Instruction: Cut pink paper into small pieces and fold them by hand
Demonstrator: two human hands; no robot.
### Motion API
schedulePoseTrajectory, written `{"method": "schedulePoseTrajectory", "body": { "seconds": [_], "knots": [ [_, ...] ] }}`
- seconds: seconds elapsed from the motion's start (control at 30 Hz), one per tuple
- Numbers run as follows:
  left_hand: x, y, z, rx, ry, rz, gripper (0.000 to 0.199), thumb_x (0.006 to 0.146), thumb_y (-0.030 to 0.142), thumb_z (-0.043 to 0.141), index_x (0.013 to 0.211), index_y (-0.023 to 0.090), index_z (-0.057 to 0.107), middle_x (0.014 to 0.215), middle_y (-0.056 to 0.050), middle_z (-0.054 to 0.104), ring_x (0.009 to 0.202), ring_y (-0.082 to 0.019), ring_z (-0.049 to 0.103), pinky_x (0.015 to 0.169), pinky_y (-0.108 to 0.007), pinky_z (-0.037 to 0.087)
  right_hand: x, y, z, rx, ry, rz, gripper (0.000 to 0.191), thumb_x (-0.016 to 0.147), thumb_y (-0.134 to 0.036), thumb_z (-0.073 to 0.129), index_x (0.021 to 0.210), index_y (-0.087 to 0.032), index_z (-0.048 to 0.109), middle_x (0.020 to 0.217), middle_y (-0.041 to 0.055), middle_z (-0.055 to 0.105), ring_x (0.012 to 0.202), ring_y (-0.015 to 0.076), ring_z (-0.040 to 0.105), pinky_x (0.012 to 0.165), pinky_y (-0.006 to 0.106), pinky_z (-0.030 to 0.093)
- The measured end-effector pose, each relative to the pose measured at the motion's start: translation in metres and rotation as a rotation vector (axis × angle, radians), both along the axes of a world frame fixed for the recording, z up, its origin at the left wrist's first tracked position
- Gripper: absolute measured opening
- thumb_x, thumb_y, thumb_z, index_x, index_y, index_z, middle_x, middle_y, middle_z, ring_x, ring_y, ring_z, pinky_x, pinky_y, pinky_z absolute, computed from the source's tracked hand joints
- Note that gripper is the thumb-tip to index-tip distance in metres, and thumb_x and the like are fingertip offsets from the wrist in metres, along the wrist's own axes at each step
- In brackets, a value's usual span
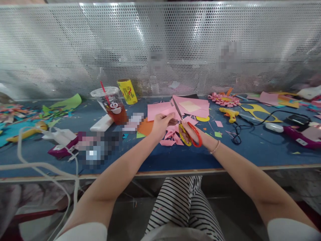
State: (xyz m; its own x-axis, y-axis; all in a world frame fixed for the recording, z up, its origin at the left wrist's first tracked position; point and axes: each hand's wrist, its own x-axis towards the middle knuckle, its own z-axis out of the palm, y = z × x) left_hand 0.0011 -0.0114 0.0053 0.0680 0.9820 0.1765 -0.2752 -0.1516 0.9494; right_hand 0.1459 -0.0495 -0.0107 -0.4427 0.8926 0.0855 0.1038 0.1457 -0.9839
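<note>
My left hand (163,122) pinches the lower edge of a pink paper sheet (158,109), its fingers closed. Just to the right, my right hand (192,129) is wrapped round the scissors (198,134), which have red and yellow handles. Their blades point away from me and lie at the pink paper; how far apart the blades are I cannot tell. Another pink sheet (202,105) lies behind, with a cream paper square (190,106) on it. Below my hands are pink paper scraps (173,135). An orange paper piece (145,127) is left of my left hand.
A plastic drink cup (115,105) with a red straw stands left, beside a yellow cardboard tube (127,92). On the right lie a yellow glue gun (229,114), its black cord and a pink paper flower (223,99). A perforated metal panel (180,43) closes off the back.
</note>
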Motion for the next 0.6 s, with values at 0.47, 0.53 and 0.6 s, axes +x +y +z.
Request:
{"method": "schedulePoseTrajectory", "body": {
  "seconds": [0.47, 0.53, 0.6],
  "knots": [
    [0.0, 0.0003, -0.0019, 0.0, 0.038, -0.068, 0.029, 0.059, 0.035, 0.07, 0.06, 0.007, 0.061, 0.054, -0.009, 0.064, 0.049, -0.014, 0.06, 0.06, -0.028, 0.05, -0.0015, 0.002, -0.0023, 0.017, 0.073, 0.008, 0.053, 0.078, -0.068, 0.028, 0.06, -0.02, 0.041, 0.042, -0.0035, 0.042, 0.033, 0.0083, 0.041, 0.034, 0.021, 0.036],
    [0.0006, 0.0003, -0.0029, -0.006, 0.055, -0.08, 0.03, 0.059, 0.035, 0.07, 0.06, 0.007, 0.061, 0.053, -0.008, 0.063, 0.048, -0.013, 0.059, 0.059, -0.028, 0.05, -0.0009, 0.0027, -0.0019, 0.039, 0.068, -0.009, 0.053, 0.078, -0.068, 0.029, 0.059, -0.019, 0.041, 0.042, -0.0034, 0.042, 0.034, 0.0076, 0.041, 0.034, 0.021, 0.036],
    [0.0008, 0.0005, -0.0035, -0.006, 0.062, -0.079, 0.03, 0.059, 0.036, 0.07, 0.06, 0.007, 0.061, 0.052, -0.008, 0.063, 0.047, -0.013, 0.059, 0.059, -0.028, 0.05, -0.0006, 0.0035, -0.0023, 0.044, 0.042, -0.031, 0.054, 0.078, -0.068, 0.029, 0.058, -0.019, 0.041, 0.04, -0.004, 0.04, 0.032, 0.0071, 0.038, 0.033, 0.02, 0.035]
  ]
}}
